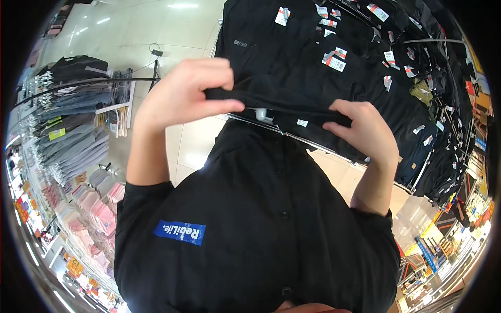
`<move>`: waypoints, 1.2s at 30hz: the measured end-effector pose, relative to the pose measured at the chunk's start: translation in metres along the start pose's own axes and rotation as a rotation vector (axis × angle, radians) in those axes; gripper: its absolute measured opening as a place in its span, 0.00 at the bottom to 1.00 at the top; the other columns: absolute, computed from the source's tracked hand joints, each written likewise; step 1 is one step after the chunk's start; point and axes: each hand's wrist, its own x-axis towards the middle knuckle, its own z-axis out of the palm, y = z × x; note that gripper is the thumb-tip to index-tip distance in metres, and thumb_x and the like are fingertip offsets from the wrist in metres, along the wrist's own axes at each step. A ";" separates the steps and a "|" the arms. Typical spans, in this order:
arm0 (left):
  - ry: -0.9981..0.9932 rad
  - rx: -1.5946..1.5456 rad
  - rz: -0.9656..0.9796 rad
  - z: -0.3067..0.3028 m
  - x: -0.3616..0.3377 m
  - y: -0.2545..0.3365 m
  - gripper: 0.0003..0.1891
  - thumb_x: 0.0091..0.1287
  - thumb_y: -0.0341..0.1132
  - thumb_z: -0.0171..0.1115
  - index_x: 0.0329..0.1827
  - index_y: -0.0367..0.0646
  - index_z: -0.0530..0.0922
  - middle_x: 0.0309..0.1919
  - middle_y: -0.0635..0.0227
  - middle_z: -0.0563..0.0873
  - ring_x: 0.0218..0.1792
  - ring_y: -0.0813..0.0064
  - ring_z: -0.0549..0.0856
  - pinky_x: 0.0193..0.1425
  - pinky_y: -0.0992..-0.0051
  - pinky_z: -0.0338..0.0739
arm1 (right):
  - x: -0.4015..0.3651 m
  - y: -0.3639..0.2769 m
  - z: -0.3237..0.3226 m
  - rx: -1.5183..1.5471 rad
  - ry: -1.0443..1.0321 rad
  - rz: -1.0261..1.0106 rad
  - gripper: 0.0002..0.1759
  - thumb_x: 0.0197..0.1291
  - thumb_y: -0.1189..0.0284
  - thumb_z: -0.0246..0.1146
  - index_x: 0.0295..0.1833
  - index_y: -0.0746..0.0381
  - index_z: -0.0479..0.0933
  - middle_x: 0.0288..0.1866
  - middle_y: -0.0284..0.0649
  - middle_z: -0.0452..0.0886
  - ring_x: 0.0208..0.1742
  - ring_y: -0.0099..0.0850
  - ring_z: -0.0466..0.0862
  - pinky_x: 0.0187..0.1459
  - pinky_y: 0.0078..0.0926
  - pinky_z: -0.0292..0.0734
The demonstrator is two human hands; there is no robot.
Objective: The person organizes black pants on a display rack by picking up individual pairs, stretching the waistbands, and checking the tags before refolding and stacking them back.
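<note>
A black garment (276,96) is stretched between my two hands, its folded edge running across from one to the other. My left hand (193,91) grips the left end of this edge, with the thumb below and curled fingers above. At the other end, my right hand (365,125) pinches the cloth between thumb and fingers. Under the edge shows a small pale plastic piece (261,114). The garment overlaps a spread of black clothes (297,57) carrying white and orange price tags (334,62). A small printed mark (244,44) lies on the cloth beyond my left hand.
The display's metal front rail (323,149) runs just in front of my body. To the left hang dark trousers (78,115) on a rack, with folded pink clothes (94,208) lower down. Tiled floor (180,31) shows between. A thin stand (155,70) rises near my left hand.
</note>
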 end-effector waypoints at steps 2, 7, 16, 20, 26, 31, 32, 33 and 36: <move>-0.055 0.117 -0.131 -0.008 -0.014 0.009 0.20 0.55 0.36 0.81 0.30 0.38 0.73 0.27 0.64 0.72 0.28 0.63 0.72 0.31 0.68 0.66 | -0.006 0.006 0.000 -0.093 -0.070 0.135 0.13 0.56 0.70 0.74 0.44 0.63 0.82 0.31 0.49 0.85 0.36 0.50 0.85 0.37 0.39 0.78; -0.124 0.150 -0.301 -0.023 -0.049 0.029 0.20 0.54 0.39 0.81 0.32 0.39 0.76 0.27 0.63 0.76 0.30 0.59 0.78 0.33 0.66 0.71 | -0.026 0.007 0.001 0.169 -0.151 -0.117 0.12 0.61 0.72 0.72 0.48 0.65 0.83 0.37 0.47 0.87 0.36 0.47 0.88 0.39 0.35 0.82; 0.068 0.216 -0.183 -0.077 -0.009 -0.032 0.17 0.57 0.36 0.80 0.36 0.37 0.79 0.30 0.63 0.81 0.35 0.64 0.83 0.41 0.68 0.75 | 0.034 0.037 -0.008 0.219 0.278 -0.067 0.18 0.53 0.74 0.79 0.46 0.68 0.80 0.42 0.40 0.86 0.47 0.31 0.86 0.52 0.27 0.78; 0.118 0.328 -0.144 -0.067 0.050 -0.124 0.14 0.64 0.37 0.74 0.47 0.38 0.82 0.41 0.62 0.87 0.44 0.57 0.86 0.50 0.67 0.78 | 0.123 0.091 -0.002 0.123 0.468 0.074 0.20 0.64 0.64 0.74 0.54 0.67 0.81 0.49 0.45 0.89 0.53 0.35 0.87 0.56 0.30 0.78; 0.649 0.274 -0.349 0.004 0.121 -0.244 0.34 0.67 0.36 0.72 0.76 0.49 0.70 0.74 0.49 0.68 0.73 0.47 0.71 0.75 0.55 0.70 | 0.242 0.227 0.067 -0.198 1.042 0.098 0.26 0.63 0.65 0.72 0.63 0.65 0.77 0.56 0.54 0.83 0.61 0.50 0.82 0.63 0.40 0.78; 0.074 0.299 -0.360 0.148 0.037 -0.245 0.10 0.66 0.38 0.66 0.45 0.43 0.83 0.44 0.59 0.86 0.50 0.52 0.85 0.56 0.57 0.81 | 0.211 0.181 0.161 0.033 0.934 0.046 0.12 0.62 0.76 0.67 0.50 0.67 0.80 0.50 0.51 0.84 0.54 0.50 0.83 0.57 0.42 0.78; -0.047 0.243 -0.465 0.182 0.003 -0.256 0.11 0.65 0.42 0.68 0.44 0.47 0.83 0.46 0.60 0.84 0.52 0.54 0.84 0.56 0.52 0.80 | 0.194 0.170 0.187 0.039 0.887 0.048 0.10 0.61 0.76 0.67 0.48 0.66 0.80 0.49 0.50 0.84 0.53 0.50 0.83 0.56 0.43 0.79; -0.106 0.232 -0.564 0.209 -0.028 -0.264 0.12 0.66 0.42 0.68 0.48 0.48 0.83 0.50 0.60 0.82 0.56 0.55 0.83 0.57 0.52 0.80 | 0.176 0.171 0.218 0.118 0.783 0.089 0.10 0.61 0.76 0.67 0.48 0.65 0.81 0.50 0.50 0.84 0.53 0.49 0.84 0.56 0.43 0.79; -0.237 0.187 -0.746 0.246 -0.084 -0.274 0.20 0.65 0.43 0.70 0.59 0.50 0.82 0.62 0.63 0.76 0.68 0.59 0.75 0.65 0.52 0.77 | 0.102 0.179 0.295 0.189 0.292 0.366 0.16 0.65 0.64 0.68 0.49 0.65 0.82 0.48 0.52 0.86 0.51 0.52 0.86 0.55 0.44 0.81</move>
